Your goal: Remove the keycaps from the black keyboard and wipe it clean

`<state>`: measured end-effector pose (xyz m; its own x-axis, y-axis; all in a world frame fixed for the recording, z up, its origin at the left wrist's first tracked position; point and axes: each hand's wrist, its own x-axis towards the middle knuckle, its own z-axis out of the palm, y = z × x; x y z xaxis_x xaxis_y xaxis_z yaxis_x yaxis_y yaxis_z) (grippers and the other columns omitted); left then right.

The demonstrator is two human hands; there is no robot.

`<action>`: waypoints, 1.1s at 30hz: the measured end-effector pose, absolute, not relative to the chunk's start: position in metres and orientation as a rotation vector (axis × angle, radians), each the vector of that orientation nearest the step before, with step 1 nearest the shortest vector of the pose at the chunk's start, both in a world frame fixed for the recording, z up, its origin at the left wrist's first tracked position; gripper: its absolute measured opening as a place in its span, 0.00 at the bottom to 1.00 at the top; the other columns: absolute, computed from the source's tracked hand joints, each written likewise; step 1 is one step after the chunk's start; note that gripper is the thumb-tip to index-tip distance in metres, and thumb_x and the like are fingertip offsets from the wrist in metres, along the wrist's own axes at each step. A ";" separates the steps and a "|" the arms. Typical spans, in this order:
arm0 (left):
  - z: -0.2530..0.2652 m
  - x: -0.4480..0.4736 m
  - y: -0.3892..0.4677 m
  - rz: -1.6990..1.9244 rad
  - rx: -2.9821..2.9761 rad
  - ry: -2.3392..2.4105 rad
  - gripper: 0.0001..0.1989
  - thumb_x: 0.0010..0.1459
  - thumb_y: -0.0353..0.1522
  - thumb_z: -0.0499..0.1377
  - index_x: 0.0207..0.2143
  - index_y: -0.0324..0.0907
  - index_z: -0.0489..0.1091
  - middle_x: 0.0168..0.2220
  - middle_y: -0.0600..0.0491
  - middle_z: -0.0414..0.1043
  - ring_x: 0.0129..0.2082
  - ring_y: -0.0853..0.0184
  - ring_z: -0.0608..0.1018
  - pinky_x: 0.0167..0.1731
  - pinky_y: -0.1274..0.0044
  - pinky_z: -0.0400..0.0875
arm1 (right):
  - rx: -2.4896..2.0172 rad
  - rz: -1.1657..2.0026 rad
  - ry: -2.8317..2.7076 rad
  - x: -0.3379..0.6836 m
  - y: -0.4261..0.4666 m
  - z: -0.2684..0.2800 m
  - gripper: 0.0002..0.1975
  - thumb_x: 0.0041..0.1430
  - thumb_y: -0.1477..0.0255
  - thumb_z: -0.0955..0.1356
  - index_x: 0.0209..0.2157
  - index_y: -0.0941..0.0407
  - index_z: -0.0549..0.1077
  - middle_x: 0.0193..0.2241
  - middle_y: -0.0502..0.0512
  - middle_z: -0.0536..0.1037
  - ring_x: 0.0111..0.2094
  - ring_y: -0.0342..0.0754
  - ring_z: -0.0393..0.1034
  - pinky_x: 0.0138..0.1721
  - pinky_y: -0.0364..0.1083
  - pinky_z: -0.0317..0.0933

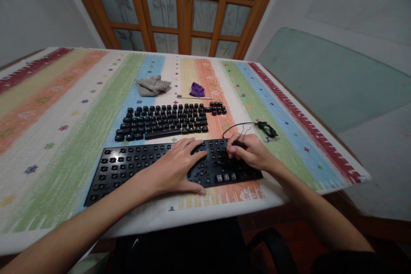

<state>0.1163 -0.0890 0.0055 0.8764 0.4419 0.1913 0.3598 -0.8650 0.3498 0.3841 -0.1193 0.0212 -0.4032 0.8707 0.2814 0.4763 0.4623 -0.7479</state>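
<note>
A black keyboard (125, 159) lies along the table's near edge, with bare switches over most of it. Three pale keycaps (226, 177) sit on its lower right part. My left hand (180, 162) rests across the middle of the keyboard, fingers spread and thumb by the front edge. Over the keyboard's right end, my right hand (248, 152) is closed around the black handle of a wire keycap puller (245, 131), whose wire loops point up and away from the keys. Loose black keycaps (163, 122) lie in rows just behind the keyboard.
A grey cloth (153, 86), a purple cloth-like piece (197, 90) and a thin brush (194, 97) lie farther back. The coiled black cable (267, 129) is to the right. A striped tablecloth (105, 90) covers the table; a chair armrest (272, 244) is below the edge.
</note>
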 end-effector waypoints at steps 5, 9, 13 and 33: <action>0.016 0.134 -0.089 0.670 2.595 0.564 0.24 0.59 0.47 0.63 0.52 0.41 0.70 0.53 0.43 0.71 0.54 0.54 0.72 0.54 0.60 0.68 | -1.132 0.924 -1.831 0.381 -0.117 0.020 0.22 0.63 0.51 0.67 0.32 0.58 0.71 0.24 0.50 0.75 0.19 0.40 0.67 0.22 0.40 0.61; 0.021 0.148 -0.089 0.788 2.532 0.554 0.14 0.65 0.40 0.60 0.49 0.42 0.70 0.45 0.47 0.74 0.46 0.59 0.75 0.48 0.64 0.72 | -1.098 1.032 -1.722 0.377 -0.119 0.022 0.21 0.64 0.51 0.66 0.37 0.57 0.70 0.26 0.52 0.76 0.22 0.41 0.69 0.23 0.41 0.63; 0.021 0.154 -0.085 0.818 2.588 0.580 0.10 0.65 0.35 0.60 0.44 0.39 0.72 0.41 0.47 0.74 0.42 0.60 0.74 0.43 0.67 0.73 | -1.108 0.985 -1.748 0.379 -0.123 0.026 0.20 0.65 0.52 0.65 0.38 0.57 0.71 0.28 0.53 0.77 0.24 0.43 0.71 0.25 0.42 0.65; 0.025 0.155 -0.071 0.708 2.710 0.490 0.06 0.65 0.29 0.58 0.35 0.37 0.75 0.33 0.49 0.73 0.34 0.64 0.73 0.36 0.72 0.71 | -1.041 0.254 -2.260 0.379 -0.132 0.036 0.16 0.67 0.58 0.65 0.38 0.56 0.73 0.32 0.54 0.80 0.33 0.47 0.77 0.37 0.45 0.68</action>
<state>0.1549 -0.0714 0.0248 0.8207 0.3941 0.4138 0.2479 -0.8980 0.3636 0.3788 -0.1321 0.0356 -0.4894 0.7385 0.4638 0.6172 0.6690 -0.4141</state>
